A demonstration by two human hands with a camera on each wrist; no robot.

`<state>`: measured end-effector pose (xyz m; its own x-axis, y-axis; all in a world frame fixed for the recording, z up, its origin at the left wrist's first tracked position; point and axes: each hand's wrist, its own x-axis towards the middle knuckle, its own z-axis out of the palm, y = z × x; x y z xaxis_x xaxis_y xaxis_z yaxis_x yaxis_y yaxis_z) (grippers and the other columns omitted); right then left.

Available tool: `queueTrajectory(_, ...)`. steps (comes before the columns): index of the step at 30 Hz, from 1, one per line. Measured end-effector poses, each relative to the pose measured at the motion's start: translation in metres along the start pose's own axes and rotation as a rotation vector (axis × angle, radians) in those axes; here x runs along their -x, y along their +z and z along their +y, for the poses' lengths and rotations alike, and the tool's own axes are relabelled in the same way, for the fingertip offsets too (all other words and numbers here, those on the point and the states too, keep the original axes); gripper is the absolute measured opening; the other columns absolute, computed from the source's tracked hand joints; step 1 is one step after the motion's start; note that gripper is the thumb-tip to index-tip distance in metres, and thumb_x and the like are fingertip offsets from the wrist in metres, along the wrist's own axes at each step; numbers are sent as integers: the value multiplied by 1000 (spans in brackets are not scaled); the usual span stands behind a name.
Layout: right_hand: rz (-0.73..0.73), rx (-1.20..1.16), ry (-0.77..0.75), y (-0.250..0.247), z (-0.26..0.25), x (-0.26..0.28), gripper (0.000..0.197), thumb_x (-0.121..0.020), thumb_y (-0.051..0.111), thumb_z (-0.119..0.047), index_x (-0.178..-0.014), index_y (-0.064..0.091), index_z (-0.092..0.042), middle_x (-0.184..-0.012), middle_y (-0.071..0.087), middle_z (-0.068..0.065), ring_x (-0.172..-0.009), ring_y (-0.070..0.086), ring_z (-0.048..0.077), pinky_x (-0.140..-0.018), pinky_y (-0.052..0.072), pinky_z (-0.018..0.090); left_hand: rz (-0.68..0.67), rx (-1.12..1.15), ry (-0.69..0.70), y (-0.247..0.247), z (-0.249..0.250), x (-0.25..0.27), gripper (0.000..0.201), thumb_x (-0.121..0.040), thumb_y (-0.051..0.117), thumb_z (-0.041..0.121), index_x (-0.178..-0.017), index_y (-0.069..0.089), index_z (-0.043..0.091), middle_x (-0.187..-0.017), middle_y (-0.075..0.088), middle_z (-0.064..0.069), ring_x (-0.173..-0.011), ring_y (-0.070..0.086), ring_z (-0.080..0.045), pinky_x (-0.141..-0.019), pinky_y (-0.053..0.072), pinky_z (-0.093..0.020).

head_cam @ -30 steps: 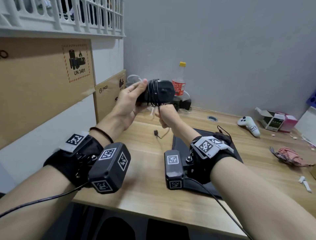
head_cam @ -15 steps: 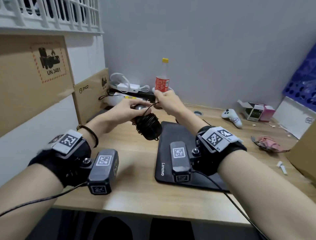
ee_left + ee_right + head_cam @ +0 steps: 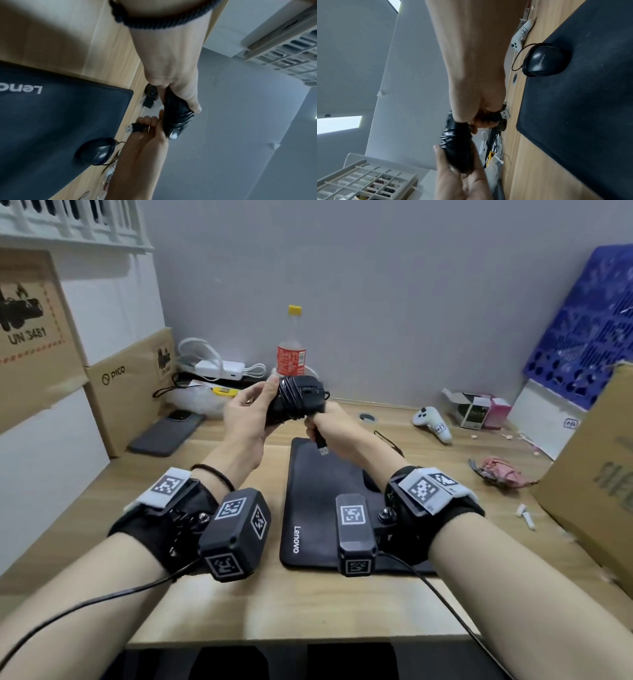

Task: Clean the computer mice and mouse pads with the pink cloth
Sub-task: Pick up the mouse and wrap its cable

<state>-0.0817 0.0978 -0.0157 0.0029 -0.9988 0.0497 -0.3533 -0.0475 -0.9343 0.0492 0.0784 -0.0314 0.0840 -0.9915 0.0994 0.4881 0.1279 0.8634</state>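
Note:
My left hand [image 3: 253,412] grips a black mouse [image 3: 298,402] with its cable wound round the body, held in the air above the far end of the black Lenovo mouse pad [image 3: 318,501]. My right hand [image 3: 329,429] pinches the cable's end, and the USB plug [image 3: 321,445] sticks out below the fist. The wound mouse [image 3: 176,116] and USB plug [image 3: 133,127] also show in the left wrist view. A second black mouse [image 3: 544,60] with wrapped cable lies on the pad [image 3: 582,101]. The pink cloth [image 3: 500,472] lies crumpled on the desk at the right.
A red-labelled bottle [image 3: 291,350] stands at the back wall beside white chargers [image 3: 219,368]. A phone [image 3: 168,433] lies at the left by cardboard boxes [image 3: 130,385]. A white controller [image 3: 431,422], a small open box [image 3: 476,412] and a big carton [image 3: 596,494] sit at the right.
The mouse rose from low above the pad to higher and farther back. My right hand came down from the bottle's height to just under the mouse, holding the plug end.

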Motion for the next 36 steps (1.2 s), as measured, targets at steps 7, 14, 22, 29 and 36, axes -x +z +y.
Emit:
queueTrajectory(7,-11,-103,242,-27,16,-5,25,-94,38,0,-73,46,-10,-63,41,8,-53,36,17,-52,33,27,2,-244,41,4,-44,-15,47,-59,84,47,-94,65,24,-106,69,-6,-104,66,-24,-87,55,-43)
queueTrajectory(14,70,-51,326,-41,39,-17,25,-91,44,3,-73,48,-13,-68,50,4,-67,49,16,-68,42,28,-422,-663,-177,5,-74,-16,27,-87,69,31,-112,63,22,-94,66,-2,-81,63,-12,-71,55,-30)
queueTrajectory(22,-170,375,357,-37,38,-28,18,-95,44,-5,-77,48,-9,-72,49,6,-62,46,18,-52,35,27,-346,-1179,-69,-3,-92,-35,58,-86,54,59,-80,68,4,-66,56,-2,-68,48,-21,-64,32,-32)
queueTrajectory(29,-228,546,283,-36,43,-26,17,-94,41,-7,-95,58,-8,-71,52,1,-65,50,17,-52,37,22,-332,-1227,-15,2,-96,-37,40,-89,54,54,-105,71,21,-102,72,-2,-104,62,-27,-93,47,-39)
queueTrajectory(36,-258,489,351,-36,40,-16,32,-90,38,-7,-109,64,-6,-91,65,11,-80,60,26,-65,47,28,-277,-1206,-29,3,-93,-34,35,-84,59,55,-91,70,23,-94,72,0,-97,64,-23,-86,51,-37)
